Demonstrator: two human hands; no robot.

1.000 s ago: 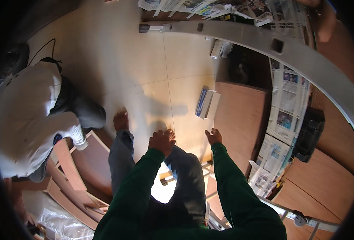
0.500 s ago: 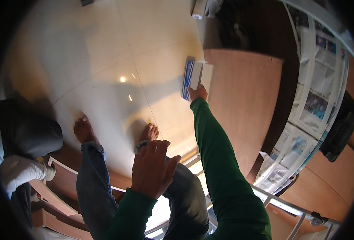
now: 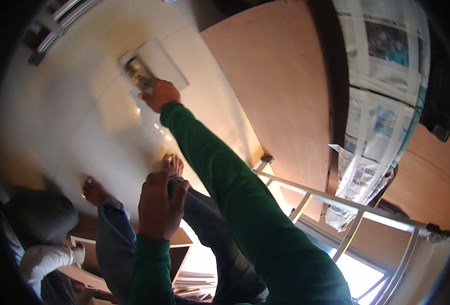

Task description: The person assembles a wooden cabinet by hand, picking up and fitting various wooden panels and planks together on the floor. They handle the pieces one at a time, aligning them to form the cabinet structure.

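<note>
Stretched out ahead over the floor, my right hand (image 3: 162, 95) is closed on the near end of a small carton (image 3: 164, 62). The carton is blurred: a pale panel shows on its right, and an opening on its left has brownish and metallic-looking things inside that I cannot make out. My left hand (image 3: 159, 207) is raised in front of my knee, its thumb apart and its fingers loosely bent, with nothing visible in it. My bare feet rest on the floor below.
A wooden panel (image 3: 281, 66) stands to the right, beside a long newspaper-wrapped bundle (image 3: 377, 122). At lower right is a metal ladder (image 3: 354, 231). Another metal frame (image 3: 57, 30) sits at the far left. A dark rounded thing (image 3: 44, 216) and wooden drawer-like pieces (image 3: 90, 277) lie lower left.
My right hand has swung left with the carton, away from the wooden panel, and the carton now shows its open side. My left hand has shifted a little left. The view has turned.
</note>
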